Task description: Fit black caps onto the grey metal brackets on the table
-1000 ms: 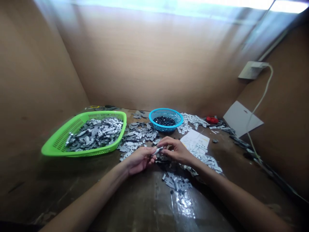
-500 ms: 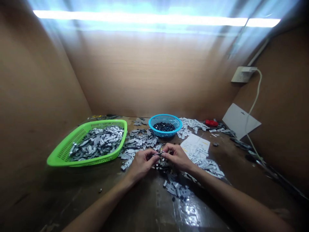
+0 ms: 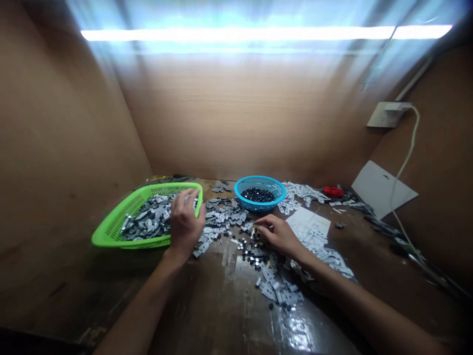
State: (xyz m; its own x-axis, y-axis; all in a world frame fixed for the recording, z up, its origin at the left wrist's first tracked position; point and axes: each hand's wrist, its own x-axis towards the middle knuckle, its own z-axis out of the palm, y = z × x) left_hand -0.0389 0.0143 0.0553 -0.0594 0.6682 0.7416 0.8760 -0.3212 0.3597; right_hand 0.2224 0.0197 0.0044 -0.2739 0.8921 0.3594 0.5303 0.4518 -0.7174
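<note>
My left hand (image 3: 185, 222) is over the right end of the green basket (image 3: 111, 228), its fingers apart with nothing visible in them. Flat grey metal pieces (image 3: 150, 217) fill the basket. Among small round black parts (image 3: 242, 245) scattered on the table, my right hand (image 3: 275, 233) is low, its thumb and fingers curled together. Whatever sits between those fingertips is too small to make out. Behind this hand stands a round blue basket (image 3: 242, 195) holding more black parts.
Loose grey pieces (image 3: 225, 217) lie between the baskets, with lighter ones (image 3: 279, 288) in front. A white sheet (image 3: 312, 222) lies to the right under some pieces. A red object (image 3: 333, 191) is farther back. A white cable (image 3: 404, 158) hangs from the wall socket (image 3: 386, 114).
My hands were together holding a small piece at the middle. The left has moved left over the green basket and opened; the right stays near the black parts. The view has shifted slightly.
</note>
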